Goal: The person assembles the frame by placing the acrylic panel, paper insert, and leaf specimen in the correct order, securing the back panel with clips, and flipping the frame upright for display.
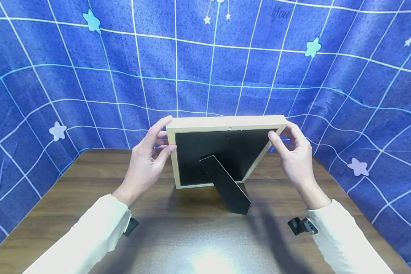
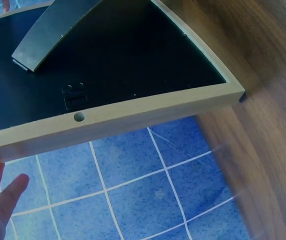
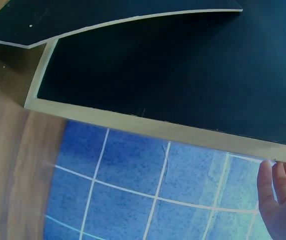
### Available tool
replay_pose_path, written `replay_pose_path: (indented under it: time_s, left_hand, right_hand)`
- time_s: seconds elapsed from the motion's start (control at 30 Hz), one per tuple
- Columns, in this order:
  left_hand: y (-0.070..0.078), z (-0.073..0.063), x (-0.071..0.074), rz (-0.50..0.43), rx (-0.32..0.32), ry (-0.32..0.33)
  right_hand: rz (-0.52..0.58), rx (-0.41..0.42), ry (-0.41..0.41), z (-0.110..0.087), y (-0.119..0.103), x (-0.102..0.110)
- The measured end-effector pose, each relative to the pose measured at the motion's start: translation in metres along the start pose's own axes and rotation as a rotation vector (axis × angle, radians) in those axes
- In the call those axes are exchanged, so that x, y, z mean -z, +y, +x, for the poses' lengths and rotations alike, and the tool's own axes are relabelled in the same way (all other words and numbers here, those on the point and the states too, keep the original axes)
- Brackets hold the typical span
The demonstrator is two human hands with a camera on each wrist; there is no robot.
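A picture frame (image 1: 226, 121) with a pale wooden border stands tilted on the table, its black back (image 1: 198, 160) facing me. From the middle of that back a black easel leg (image 1: 226, 184) slants down to the tabletop. My left hand (image 1: 147, 158) grips the upper left corner, thumb on the back border. At the upper right corner my right hand (image 1: 298, 156) pinches the border, thumb in front and fingers behind. A metal hanger (image 2: 75, 95) and a small round hole (image 2: 79, 116) show near the left border. The frame's front is hidden.
The brown wood-grain table (image 1: 99, 171) carries a bright glare (image 1: 210, 260) near its front. Blue cloth (image 1: 246, 68) with white grid lines and stars hangs behind and along both sides. Small black devices sit at the left wrist (image 1: 131, 227) and right wrist (image 1: 303, 225).
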State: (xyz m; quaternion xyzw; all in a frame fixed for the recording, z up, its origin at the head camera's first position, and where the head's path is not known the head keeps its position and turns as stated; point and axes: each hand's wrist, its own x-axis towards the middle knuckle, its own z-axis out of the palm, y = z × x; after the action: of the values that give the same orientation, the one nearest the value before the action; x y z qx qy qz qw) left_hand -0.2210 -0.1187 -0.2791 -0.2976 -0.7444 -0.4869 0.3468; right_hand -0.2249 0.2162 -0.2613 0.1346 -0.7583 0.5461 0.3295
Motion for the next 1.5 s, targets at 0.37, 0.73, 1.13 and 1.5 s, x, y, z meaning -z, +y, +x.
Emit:
replay_pose_path:
  time_s: [0.37, 0.73, 1.13, 1.5]
  left_hand:
    - [0.000, 0.000, 0.000, 0.005, 0.004, -0.001]
    - [0.000, 0.001, 0.001, 0.000, 0.011, 0.000]
    - [0.000, 0.001, 0.000, 0.024, 0.000, -0.005]
    - [0.004, 0.002, 0.003, 0.076, 0.033, -0.022]
  right_hand:
    - [-0.150, 0.204, 0.049, 0.009, -0.017, -0.014]
    - [-0.319, 0.527, -0.030, 0.022, -0.023, -0.016]
    - [-0.447, 0.736, -0.071, 0.024, -0.032, -0.022]
    - [-0.361, 0.592, -0.221, 0.030, -0.056, -0.033]
